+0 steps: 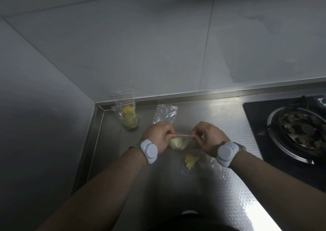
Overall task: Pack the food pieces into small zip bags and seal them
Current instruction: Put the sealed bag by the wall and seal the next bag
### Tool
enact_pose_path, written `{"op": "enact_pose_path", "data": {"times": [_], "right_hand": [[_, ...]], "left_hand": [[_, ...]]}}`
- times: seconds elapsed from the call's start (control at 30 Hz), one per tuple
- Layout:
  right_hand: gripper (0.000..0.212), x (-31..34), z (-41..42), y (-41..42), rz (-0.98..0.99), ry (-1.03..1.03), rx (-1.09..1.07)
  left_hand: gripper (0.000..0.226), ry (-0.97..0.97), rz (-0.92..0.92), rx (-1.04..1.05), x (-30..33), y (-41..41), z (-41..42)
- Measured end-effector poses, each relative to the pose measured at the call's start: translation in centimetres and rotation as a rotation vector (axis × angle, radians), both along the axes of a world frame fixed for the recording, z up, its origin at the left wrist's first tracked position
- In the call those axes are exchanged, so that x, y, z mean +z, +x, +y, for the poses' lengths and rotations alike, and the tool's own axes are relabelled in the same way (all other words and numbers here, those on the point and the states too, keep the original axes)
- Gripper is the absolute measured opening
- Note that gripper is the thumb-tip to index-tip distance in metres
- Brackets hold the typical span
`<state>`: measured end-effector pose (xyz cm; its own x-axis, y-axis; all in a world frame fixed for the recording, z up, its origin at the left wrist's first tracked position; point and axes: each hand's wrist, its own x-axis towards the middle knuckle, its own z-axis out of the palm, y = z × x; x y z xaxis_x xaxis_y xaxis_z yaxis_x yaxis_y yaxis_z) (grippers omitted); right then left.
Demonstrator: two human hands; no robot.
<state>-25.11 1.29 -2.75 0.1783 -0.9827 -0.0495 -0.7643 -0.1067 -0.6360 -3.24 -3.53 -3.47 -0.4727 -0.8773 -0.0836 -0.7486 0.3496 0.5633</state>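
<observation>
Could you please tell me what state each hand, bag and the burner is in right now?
Left hand: pinches the held bag's zip strip.
Right hand: pinches the strip's other end.
Held bag: holds pale food, lifted off the counter; seal cannot be judged.
Yellow bag: filled, leaning in the corner.
Empty bag: lying flat.
Near bag: holds yellowish food, lying flat.
Burner: no flame visible.

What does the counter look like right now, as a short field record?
left hand: pinches zip strip's left end
right hand: pinches zip strip's right end
held clear zip bag with pale food piece: lifted between hands
propped clear bag with yellow food: back corner
empty clear zip bag: behind hands
loose yellowish food: on steel counter
gas burner: right
</observation>
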Motion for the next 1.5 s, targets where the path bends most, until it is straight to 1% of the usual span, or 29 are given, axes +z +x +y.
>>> {"op": "enact_pose_path", "data": {"times": [0.1, 0.33, 0.47, 0.53, 0.63, 0.73, 0.8, 0.87, 0.97, 1.0, 1.07, 1.13, 1.23, 1.37, 1.47, 1.5], "right_hand": [[0.011, 0.0, 0.2, 0.0, 0.001, 0.002, -0.006], [0.014, 0.6, 0.4, -0.1, -0.02, 0.035, 0.001], [0.013, 1.4, 0.4, 0.2, -0.05, 0.022, 0.027], [0.011, 1.7, 0.4, 0.5, -0.06, 0.019, 0.041], [0.01, 2.2, 0.4, 0.9, -0.073, 0.012, 0.062], [0.009, 2.6, 0.5, 1.6, -0.063, 0.01, 0.089], [0.01, 2.8, 0.5, 2.1, -0.057, 0.004, 0.105], [0.01, 3.0, 0.4, 2.6, -0.053, -0.014, 0.118], [0.009, 3.3, 0.3, 3.2, -0.068, -0.035, 0.131], [0.008, 3.3, 0.2, 3.3, -0.073, -0.037, 0.134], [0.008, 3.5, 0.1, 3.5, -0.087, -0.041, 0.136], [0.008, 3.6, 0.0, 3.7, -0.099, -0.053, 0.138], [0.01, 3.7, -0.1, 4.1, -0.112, -0.067, 0.129], [0.008, 3.8, -0.7, 5.3, -0.137, -0.061, 0.117], [0.005, 3.7, -1.4, 6.0, -0.147, -0.061, 0.104], [0.005, 3.8, -1.6, 6.0, -0.147, -0.061, 0.096]], "left_hand": [[0.008, 0.005, 0.017, 0.037, -0.2, 0.6, 0.1], [0.025, 0.028, 0.036, 0.09, 0.2, 0.9, 0.4], [0.028, 0.071, 0.079, 0.101, 0.3, 1.7, 0.7], [0.031, 0.068, 0.063, 0.116, 0.2, 2.1, 0.9], [0.024, -0.012, 0.006, 0.117, 0.1, 2.3, 1.2], [0.014, -0.121, -0.031, 0.063, 0.5, 1.8, 1.7], [0.014, -0.141, -0.033, 0.043, 0.7, 1.4, 1.9], [0.017, -0.113, -0.011, 0.063, 0.8, 1.0, 2.2], [0.017, 0.078, 0.16, 0.096, 0.7, 0.7, 2.8], [0.018, 0.122, 0.211, 0.095, 0.5, 0.7, 2.9], [0.011, 0.18, 0.26, 0.104, 0.3, 1.0, 3.0], [0.011, 0.205, 0.262, 0.109, 0.4, 1.4, 2.8], [0.01, 0.2, 0.209, 0.068, 0.5, 2.1, 2.4], [0.014, 0.107, 0.102, 0.057, 1.7, 3.4, 1.6], [0.008, 0.137, 0.123, 0.107, 2.5, 4.2, 0.3], [0.015, 0.141, 0.139, 0.13, 2.9, 4.5, -0.2]]}}
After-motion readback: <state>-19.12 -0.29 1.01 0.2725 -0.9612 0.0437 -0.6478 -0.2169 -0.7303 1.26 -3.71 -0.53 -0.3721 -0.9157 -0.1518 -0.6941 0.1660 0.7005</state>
